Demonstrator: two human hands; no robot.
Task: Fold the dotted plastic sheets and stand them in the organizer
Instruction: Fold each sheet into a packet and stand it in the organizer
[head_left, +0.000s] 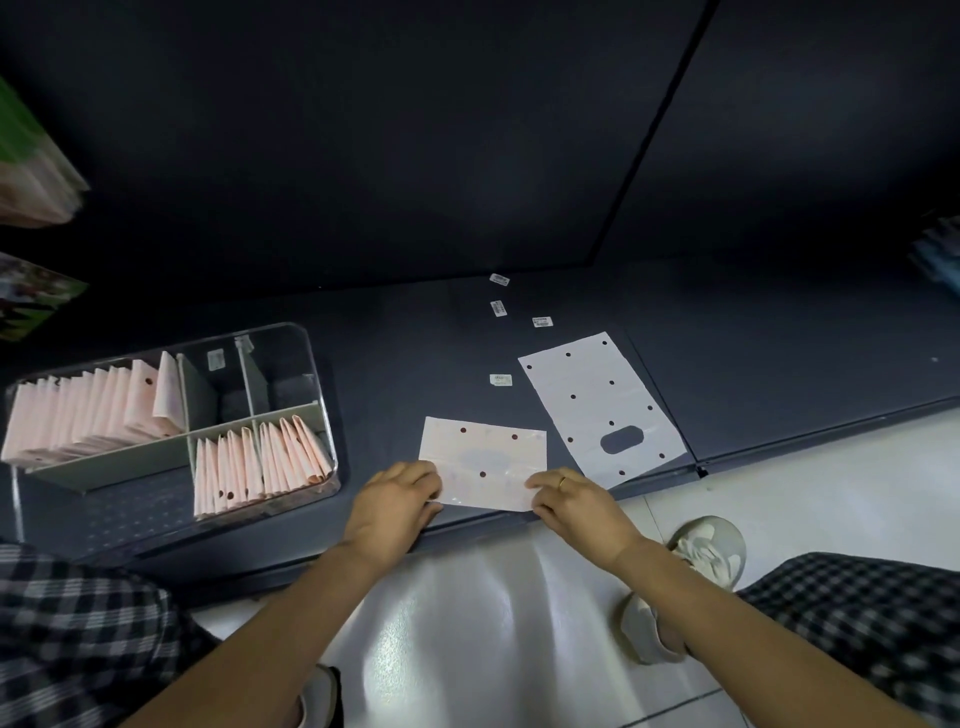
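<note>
Both hands, left hand (397, 501) and right hand (574, 500), pinch the folded dotted sheet's (485, 460) near corners at the shelf edge (467, 522); organizer (322, 395) left.

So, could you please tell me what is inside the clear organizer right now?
The clear organizer holds folded dotted sheets standing in three compartments. The two back right compartments show only a small label. The floor beneath the sheets is covered.

One wide-angle camera sat on my head, facing forward and steeply down, close over the dark shelf (395, 353) near the floor, taking in my forearms and knees.
</note>
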